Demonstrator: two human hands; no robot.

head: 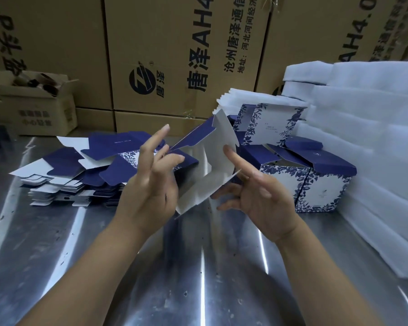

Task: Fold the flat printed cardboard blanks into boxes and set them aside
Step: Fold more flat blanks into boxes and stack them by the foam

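Holding a half-folded blank (212, 165) above the steel tabletop (198, 267), we keep it between both hands near the middle of the scene. Our left hand (151, 184) takes the blank's left side. Its grip pinches the edge of a dark blue flap between thumb and curled fingers, while the index finger points up, free of the card. Our right hand (259, 198) meets the right side with a spread grip. The straight index finger presses against the white inner face of a raised panel, and the other fingers fan out beneath the lower white flap. The blank's white inside faces us.

To the left, a loose stack of flat blanks (80, 168) lies on the tabletop, blue and white faces mixed. To the right, finished boxes (316, 191) with blue leaf borders stand side by side, their lid flaps raised. Another box (271, 125) stands upright just beyond them. White foam sheets (375, 142) are piled at the far right, and tall brown cartons (174, 55) line the far side. A small open carton (33, 104) sits far left.
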